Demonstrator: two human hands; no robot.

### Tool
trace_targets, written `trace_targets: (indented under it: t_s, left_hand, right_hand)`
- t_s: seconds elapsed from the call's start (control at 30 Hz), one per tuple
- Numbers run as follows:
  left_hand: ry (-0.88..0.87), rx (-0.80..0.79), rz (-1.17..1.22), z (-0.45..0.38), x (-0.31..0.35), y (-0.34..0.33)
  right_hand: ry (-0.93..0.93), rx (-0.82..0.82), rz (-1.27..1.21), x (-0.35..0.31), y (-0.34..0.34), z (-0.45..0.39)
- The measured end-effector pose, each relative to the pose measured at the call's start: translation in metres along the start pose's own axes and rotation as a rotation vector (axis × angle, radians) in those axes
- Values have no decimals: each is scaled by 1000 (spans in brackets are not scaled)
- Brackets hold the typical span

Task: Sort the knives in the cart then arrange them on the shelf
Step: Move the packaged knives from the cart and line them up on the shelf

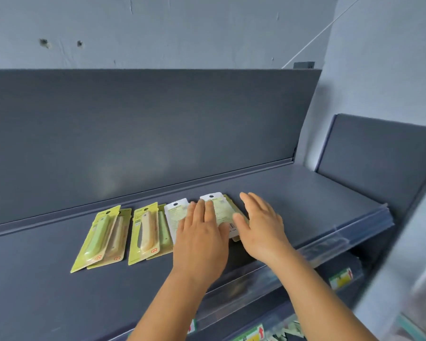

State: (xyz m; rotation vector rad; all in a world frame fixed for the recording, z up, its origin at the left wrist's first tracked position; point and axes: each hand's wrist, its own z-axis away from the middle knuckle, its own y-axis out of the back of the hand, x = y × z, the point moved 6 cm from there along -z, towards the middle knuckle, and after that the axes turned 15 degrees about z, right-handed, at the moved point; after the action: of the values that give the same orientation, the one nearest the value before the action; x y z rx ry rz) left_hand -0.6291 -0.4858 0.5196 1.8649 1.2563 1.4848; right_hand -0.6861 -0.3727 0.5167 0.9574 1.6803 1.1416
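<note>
Four small stacks of carded knives lie in a row on the dark shelf (305, 190), left of centre in the frame. The two left stacks face up: a green knife (97, 236) on top of the far-left one, a beige knife (148, 230) on the next. The two right stacks show white card backs (175, 212). The left hand (201, 239) lies flat, fingers straight, pressing on both white-backed packs. The right hand (262, 225) is open too, fingers spread, its thumb touching the right pack (221, 207) near the barcode; it grips nothing. At lower right, price tags (341, 279) sit on a lower shelf edge
</note>
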Motion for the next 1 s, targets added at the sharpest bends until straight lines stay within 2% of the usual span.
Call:
trace_targets:
  t_s: [0.17,0.33,0.43,0.63,0.73,0.83,1.0]
  left_hand:
    - [-234,-116,51,23,23,-16]
    - [-471,-235,109,63,37,-44]
    - [-544,-452,83,102,45,-63]
    - [-769,-629,116,187,49,-104]
    - [-803,-853,121,239,53,-117]
    - [-879,-958,185,285,61,-132]
    - [-982,-1158,118,365,80,-156]
  right_hand:
    - [-175,130,20,13,10,53]
    - [-438,139,60,31,-6,123]
    - [-607,97,100,40,-21,177]
    - [-920,17,98,57,-57,293]
    - [-1067,16,111,59,-68,355]
    - [-1225,-19,88,60,-81,418]
    - [-1458,0,22,58,-96,516]
